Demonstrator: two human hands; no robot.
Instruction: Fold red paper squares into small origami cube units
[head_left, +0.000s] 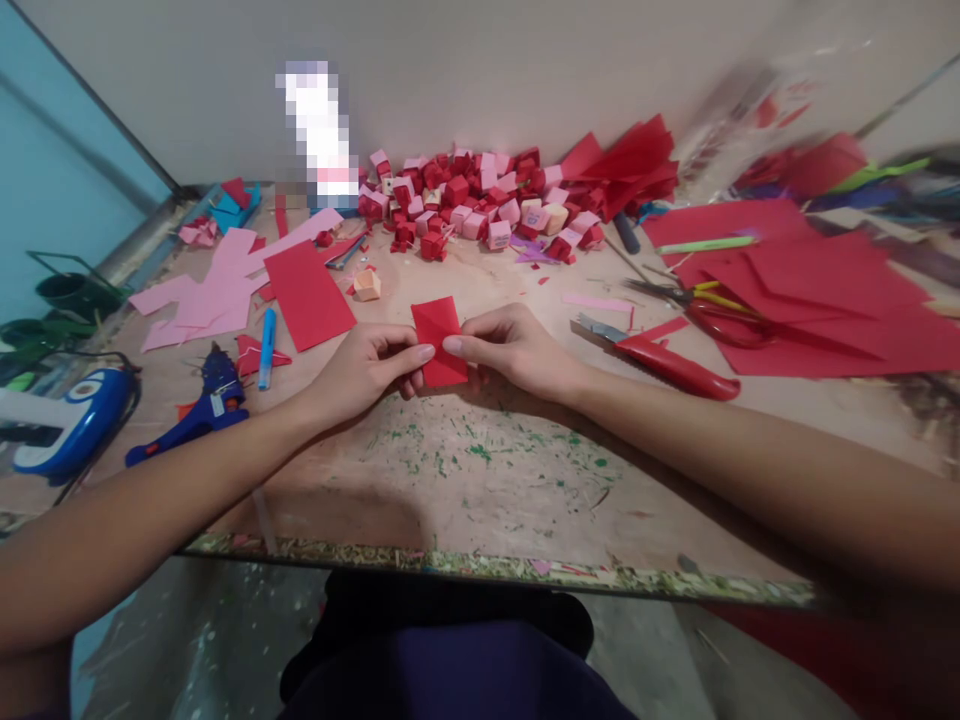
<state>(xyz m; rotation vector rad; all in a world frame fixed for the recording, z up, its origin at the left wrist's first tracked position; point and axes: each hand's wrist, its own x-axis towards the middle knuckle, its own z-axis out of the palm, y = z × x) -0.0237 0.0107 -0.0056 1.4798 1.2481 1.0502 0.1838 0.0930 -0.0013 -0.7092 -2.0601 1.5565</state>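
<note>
A small red paper rectangle [440,325] is held upright just above the middle of the table. My left hand [379,362] pinches its left edge, thumb in front and fingers curled behind. Its right edge is pinched the same way by my right hand [510,350]. A faint diagonal crease seems to run across the paper; my fingertips behind it are partly hidden. Left of my left hand lies a larger red paper sheet [309,295], with a small wooden cube [367,285] near its corner. To the right of my right hand rest red-handled pliers [667,365].
A heap of small pink and red paper cubes [465,205] lies along the back wall. Red-handled scissors [727,322] and red sheets [817,270] are at right. On the left are pink paper cutouts [217,285], a blue marker [266,350] and a blue glue gun [217,400].
</note>
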